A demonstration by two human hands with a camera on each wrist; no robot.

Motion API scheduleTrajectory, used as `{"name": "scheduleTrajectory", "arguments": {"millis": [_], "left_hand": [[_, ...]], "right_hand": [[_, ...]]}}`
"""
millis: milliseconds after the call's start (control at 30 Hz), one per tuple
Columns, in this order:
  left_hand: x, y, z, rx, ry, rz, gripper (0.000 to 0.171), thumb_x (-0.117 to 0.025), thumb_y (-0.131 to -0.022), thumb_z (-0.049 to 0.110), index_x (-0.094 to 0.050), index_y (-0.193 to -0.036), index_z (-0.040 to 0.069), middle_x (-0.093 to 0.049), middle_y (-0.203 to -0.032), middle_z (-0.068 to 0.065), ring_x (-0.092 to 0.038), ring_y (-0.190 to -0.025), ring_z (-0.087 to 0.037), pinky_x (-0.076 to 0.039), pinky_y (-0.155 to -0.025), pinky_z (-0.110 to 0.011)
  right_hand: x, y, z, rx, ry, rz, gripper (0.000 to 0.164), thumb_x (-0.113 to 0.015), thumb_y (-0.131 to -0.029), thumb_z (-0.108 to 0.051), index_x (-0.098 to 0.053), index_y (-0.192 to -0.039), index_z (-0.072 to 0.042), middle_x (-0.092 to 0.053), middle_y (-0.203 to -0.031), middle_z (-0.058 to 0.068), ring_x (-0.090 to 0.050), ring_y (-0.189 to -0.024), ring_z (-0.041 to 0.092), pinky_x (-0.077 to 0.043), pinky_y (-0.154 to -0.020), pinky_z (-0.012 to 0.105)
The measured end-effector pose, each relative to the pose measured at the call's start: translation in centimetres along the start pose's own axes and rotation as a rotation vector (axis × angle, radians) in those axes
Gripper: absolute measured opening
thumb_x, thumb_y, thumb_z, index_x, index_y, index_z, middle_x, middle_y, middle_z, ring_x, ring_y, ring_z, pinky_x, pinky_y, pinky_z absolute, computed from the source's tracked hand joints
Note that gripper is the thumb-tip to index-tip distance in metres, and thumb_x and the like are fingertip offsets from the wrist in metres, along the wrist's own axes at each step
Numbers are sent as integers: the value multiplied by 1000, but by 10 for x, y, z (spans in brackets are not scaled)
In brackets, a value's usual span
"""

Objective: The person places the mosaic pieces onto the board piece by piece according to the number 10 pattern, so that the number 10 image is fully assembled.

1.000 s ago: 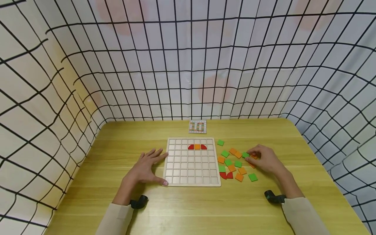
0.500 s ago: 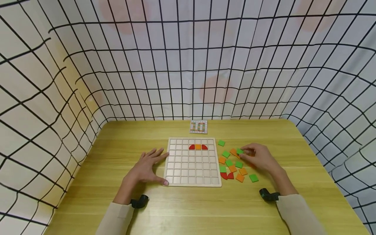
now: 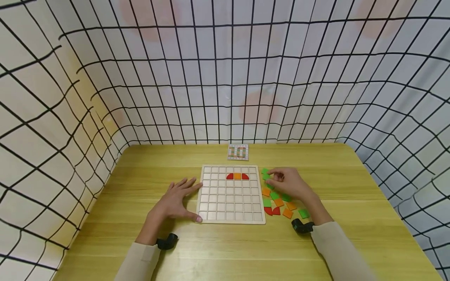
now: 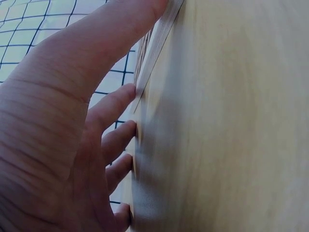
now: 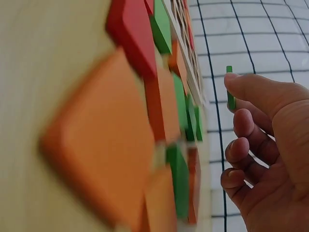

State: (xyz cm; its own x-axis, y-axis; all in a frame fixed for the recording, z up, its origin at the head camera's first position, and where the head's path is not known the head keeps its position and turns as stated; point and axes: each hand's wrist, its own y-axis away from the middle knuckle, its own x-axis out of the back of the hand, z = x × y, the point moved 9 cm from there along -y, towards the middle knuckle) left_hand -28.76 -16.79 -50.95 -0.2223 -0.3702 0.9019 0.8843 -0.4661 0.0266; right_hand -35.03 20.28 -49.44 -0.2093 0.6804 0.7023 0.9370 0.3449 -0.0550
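Observation:
My left hand rests spread on the table, its thumb and index fingertips at the left edge of a pale gridded board. In the left wrist view those fingers reach the board's side. Between thumb and index finger, my right hand pinches a green square tile, lifted above the loose pieces right of the board. In the board's upper part sit an orange square tile and, on either side of it, a red rounded piece and another red rounded piece.
Loose green and orange tiles lie along the board's right side, with red pieces near its lower right corner. A small patterned card lies behind the board. Grid-patterned curtains surround the wooden table.
My right hand has picked up the green tile from the pile's right part and carried it left towards the board. The left hand stays in place at the board's edge.

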Motion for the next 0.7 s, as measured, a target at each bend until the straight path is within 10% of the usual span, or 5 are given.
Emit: {"name": "scheduleTrajectory", "arguments": {"millis": [700], "left_hand": [[0, 0, -1, 4, -6, -4, 120, -84, -58, 79, -42, -159, 29, -28, -170, -7, -21, -158, -42, -10, -121, -75]], "right_hand": [[-55, -25, -36, 44, 37, -93, 30, -77, -94, -27, -76, -119, -10, -59, -72, -3, -48, -61, 13, -39, -57, 24]]}}
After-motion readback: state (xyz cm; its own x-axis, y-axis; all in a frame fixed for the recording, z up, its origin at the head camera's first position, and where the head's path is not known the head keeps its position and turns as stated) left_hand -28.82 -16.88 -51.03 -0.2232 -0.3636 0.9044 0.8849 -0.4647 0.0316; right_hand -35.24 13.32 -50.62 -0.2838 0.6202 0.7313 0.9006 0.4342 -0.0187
